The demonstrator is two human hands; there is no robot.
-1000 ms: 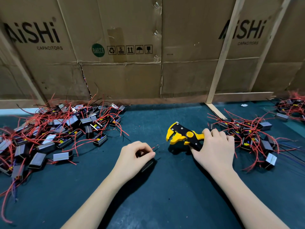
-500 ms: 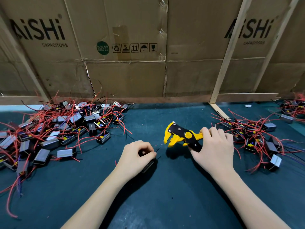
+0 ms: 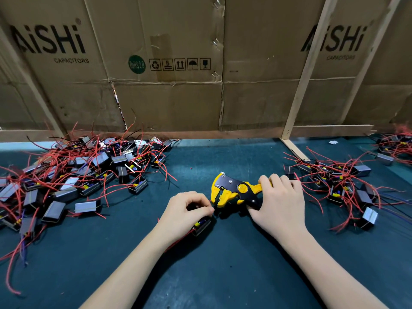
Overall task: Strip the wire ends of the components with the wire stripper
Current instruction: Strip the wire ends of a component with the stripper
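Observation:
My right hand (image 3: 278, 204) grips the handles of a yellow and black wire stripper (image 3: 231, 190), whose jaws point left and down. My left hand (image 3: 185, 210) curls round a small black component (image 3: 201, 225) with yellow parts, resting on the mat, and pinches its thin wire end right at the stripper's jaws. Hand and jaws almost touch. The wire tip itself is too small to see clearly.
A large heap of black components with red wires (image 3: 73, 177) lies at the left. A smaller heap (image 3: 336, 184) lies right of my right hand, another (image 3: 394, 148) at the far right. Cardboard walls (image 3: 169, 103) and a wooden slat (image 3: 298, 103) close the back of the green mat (image 3: 223, 264).
The stripper has come down and left to my left hand's fingertips, closing the gap between jaws and wire. My left hand has stayed on the component.

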